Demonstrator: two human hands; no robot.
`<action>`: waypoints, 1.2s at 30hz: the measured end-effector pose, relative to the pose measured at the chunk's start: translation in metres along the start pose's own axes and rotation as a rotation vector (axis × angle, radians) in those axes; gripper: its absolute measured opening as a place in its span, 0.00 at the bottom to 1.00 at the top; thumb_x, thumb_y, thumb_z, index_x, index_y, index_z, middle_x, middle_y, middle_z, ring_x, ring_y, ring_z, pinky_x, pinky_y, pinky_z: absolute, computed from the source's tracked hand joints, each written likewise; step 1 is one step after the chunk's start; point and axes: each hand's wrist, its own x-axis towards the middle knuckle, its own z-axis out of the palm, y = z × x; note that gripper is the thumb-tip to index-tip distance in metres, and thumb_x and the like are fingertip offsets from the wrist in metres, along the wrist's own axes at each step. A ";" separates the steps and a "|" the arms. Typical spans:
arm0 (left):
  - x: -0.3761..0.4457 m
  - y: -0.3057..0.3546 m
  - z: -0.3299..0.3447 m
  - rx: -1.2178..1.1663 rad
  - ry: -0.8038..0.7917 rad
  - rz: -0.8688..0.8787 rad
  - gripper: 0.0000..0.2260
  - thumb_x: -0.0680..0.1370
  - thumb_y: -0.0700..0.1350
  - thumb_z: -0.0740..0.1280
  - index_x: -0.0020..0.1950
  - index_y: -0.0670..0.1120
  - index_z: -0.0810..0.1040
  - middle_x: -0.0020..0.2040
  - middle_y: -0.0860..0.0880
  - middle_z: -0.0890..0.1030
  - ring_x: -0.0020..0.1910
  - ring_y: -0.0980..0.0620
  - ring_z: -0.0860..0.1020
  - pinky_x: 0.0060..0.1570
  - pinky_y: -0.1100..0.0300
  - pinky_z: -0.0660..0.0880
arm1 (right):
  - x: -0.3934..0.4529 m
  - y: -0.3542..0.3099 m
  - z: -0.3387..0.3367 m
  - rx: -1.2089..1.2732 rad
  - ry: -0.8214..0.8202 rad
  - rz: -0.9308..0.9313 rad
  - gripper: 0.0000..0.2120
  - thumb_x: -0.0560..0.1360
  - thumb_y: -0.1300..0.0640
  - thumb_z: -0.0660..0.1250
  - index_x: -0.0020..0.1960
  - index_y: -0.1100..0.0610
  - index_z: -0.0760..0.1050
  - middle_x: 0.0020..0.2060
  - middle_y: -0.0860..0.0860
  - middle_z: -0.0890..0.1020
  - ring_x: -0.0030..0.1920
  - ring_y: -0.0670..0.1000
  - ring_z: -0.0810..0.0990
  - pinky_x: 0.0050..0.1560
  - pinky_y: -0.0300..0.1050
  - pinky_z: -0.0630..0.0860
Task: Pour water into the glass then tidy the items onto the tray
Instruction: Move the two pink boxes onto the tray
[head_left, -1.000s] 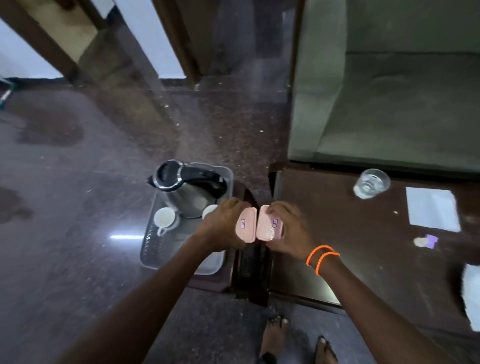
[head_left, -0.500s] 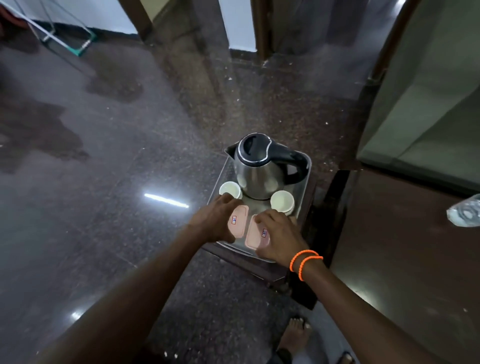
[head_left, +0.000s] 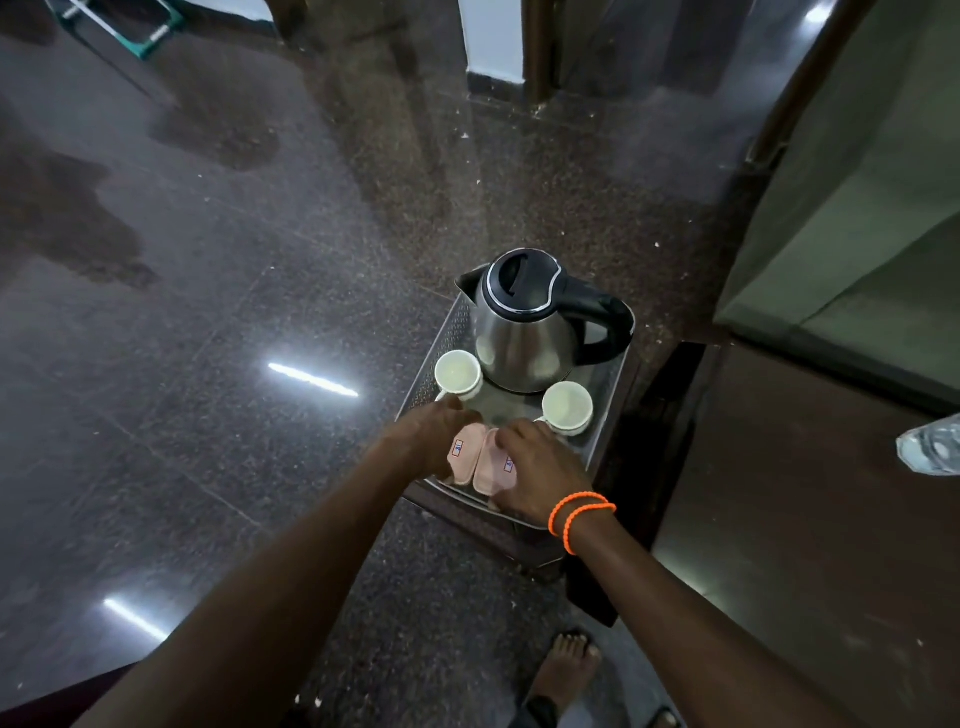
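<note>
The left hand (head_left: 431, 441) presses its fingers onto one pink packet (head_left: 461, 457), the right hand (head_left: 535, 467) onto the other pink packet (head_left: 496, 467), apparently setting both flat on the tray's (head_left: 613, 384) near end. Far behind stand two white cups and the steel kettle (head_left: 524, 338); the glass (head_left: 930, 447) waits far right.

Dim room; tube-light glare streaks on the glossy floor (head_left: 208, 322), wide-angle bending at edges, slightly soft

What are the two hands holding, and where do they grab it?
Each hand holds a pink packet: left hand on the left packet's outer side, right hand over the right packet's top.
</note>
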 end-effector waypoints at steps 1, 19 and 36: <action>0.000 -0.001 0.001 -0.003 0.006 0.000 0.37 0.67 0.40 0.81 0.74 0.47 0.73 0.69 0.43 0.75 0.65 0.41 0.80 0.64 0.48 0.78 | 0.001 0.000 0.001 -0.025 0.006 -0.019 0.33 0.63 0.46 0.79 0.64 0.54 0.72 0.64 0.52 0.75 0.64 0.57 0.72 0.59 0.50 0.73; -0.005 0.015 0.002 0.083 -0.024 -0.013 0.44 0.70 0.47 0.81 0.82 0.47 0.63 0.78 0.44 0.70 0.74 0.44 0.72 0.71 0.51 0.73 | -0.020 0.020 0.007 0.103 0.091 0.023 0.26 0.70 0.46 0.74 0.66 0.54 0.76 0.71 0.56 0.73 0.71 0.58 0.69 0.70 0.51 0.69; 0.062 0.254 -0.012 -0.039 0.324 0.489 0.14 0.76 0.55 0.67 0.56 0.50 0.84 0.50 0.49 0.85 0.48 0.45 0.84 0.46 0.52 0.80 | -0.191 0.182 -0.059 0.052 0.576 0.292 0.14 0.73 0.54 0.73 0.56 0.59 0.80 0.56 0.56 0.82 0.56 0.58 0.79 0.59 0.45 0.73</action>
